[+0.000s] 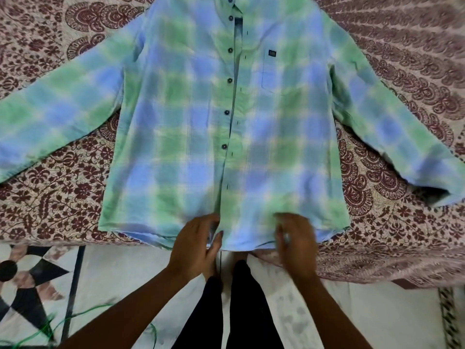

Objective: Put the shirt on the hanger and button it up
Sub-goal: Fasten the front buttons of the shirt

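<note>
A green and blue checked shirt (226, 122) lies flat, front side up, on a bed (402, 71) covered with a maroon-patterned spread. Its sleeves are stretched out to both sides and its front is unbuttoned. Both hands meet the near hem at the bed's edge. The left hand (196, 245) pinches the hem beside the front opening. The right hand (294, 244) rests on the hem, too blurred to tell whether it grips. A green cord (75, 321) lies on the tiled floor (113, 273).

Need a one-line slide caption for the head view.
Unbuttoned plaid shirt lies front-up on a patterned bedspread, sleeves spread, left hand and right hand at its hem.
</note>
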### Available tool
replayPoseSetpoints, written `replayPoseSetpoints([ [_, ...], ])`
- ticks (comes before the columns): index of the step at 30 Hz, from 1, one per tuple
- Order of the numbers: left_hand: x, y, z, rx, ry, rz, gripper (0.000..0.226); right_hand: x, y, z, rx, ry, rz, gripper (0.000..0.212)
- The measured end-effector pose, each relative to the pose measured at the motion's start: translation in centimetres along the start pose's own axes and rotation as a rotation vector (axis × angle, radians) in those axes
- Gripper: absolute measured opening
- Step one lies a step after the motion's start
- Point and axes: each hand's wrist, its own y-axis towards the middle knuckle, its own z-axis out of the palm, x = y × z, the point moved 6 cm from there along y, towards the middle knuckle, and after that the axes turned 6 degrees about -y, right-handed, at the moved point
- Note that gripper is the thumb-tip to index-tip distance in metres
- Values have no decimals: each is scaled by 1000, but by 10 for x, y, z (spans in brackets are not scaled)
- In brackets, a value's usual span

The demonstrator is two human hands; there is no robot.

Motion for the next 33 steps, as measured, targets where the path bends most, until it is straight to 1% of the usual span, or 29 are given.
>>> replayPoseSetpoints([
  [1,-4,2,3,7,-11,-66,40,-23,2,-13,-93,-42,180,33],
  [2,-5,5,8,31,-10,-126,49,-47,3,-23,-141,-77,344,41],
  [3,-6,8,14,58,-5,-185,57,-66,4,-28,-117,-95,476,51],
  [4,-5,12,19,74,-10,-246,62,-83,6,-27,-40,-79,547,63],
  [5,-3,15,23,66,-36,-302,60,-94,8,-24,45,-58,553,66],
  [6,0,19,26,40,-85,-347,54,-103,9,-21,97,-41,523,61],
  [7,4,22,28,10,-137,-386,47,-109,12,-24,105,-36,507,55],
  [8,8,24,29,-8,-185,-424,42,-115,16,-31,56,-17,519,50],
  [10,16,23,31,-5,-281,-470,35,-133,18,-48,-128,44,626,42],
  [11,18,21,32,8,-321,-479,34,-140,16,-56,-208,77,691,40],
  [12,19,19,33,20,-342,-478,34,-148,14,-59,-243,96,740,41],
  [13,20,18,34,28,-338,-470,34,-153,12,-57,-213,96,777,44],
  [14,20,18,35,34,-318,-457,32,-158,10,-51,-145,98,797,45],
  [15,19,18,36,33,-295,-442,31,-160,9,-46,-73,99,808,45],
  [16,18,19,36,32,-274,-429,29,-162,11,-43,-37,98,806,45],
  [18,14,21,36,50,-244,-397,28,-158,17,-46,-40,33,808,45],
  [21,13,17,35,100,-201,-330,30,-133,31,-46,-38,-167,679,47],
  [23,13,15,38,175,-159,-295,35,-107,32,-37,-10,-225,611,45],
  [24,11,16,37,196,-116,-285,35,-92,33,-33,-34,-248,552,46],
  [25,8,17,33,174,-50,-258,34,-74,32,-30,-68,-269,464,51],
  [27,1,23,20,59,119,-123,35,-37,33,-18,-91,-216,251,56],
  [28,1,24,15,28,211,-30,38,-17,33,-9,-58,-150,143,52],
  [29,7,22,12,34,305,59,43,4,33,3,3,-90,37,47],
  [30,16,18,11,74,405,141,49,23,30,17,86,-64,-63,44],
  [31,27,14,11,132,506,208,56,39,25,32,175,-82,-157,48],
  [33,48,5,11,246,633,287,62,58,12,63,329,-191,-323,70],
])
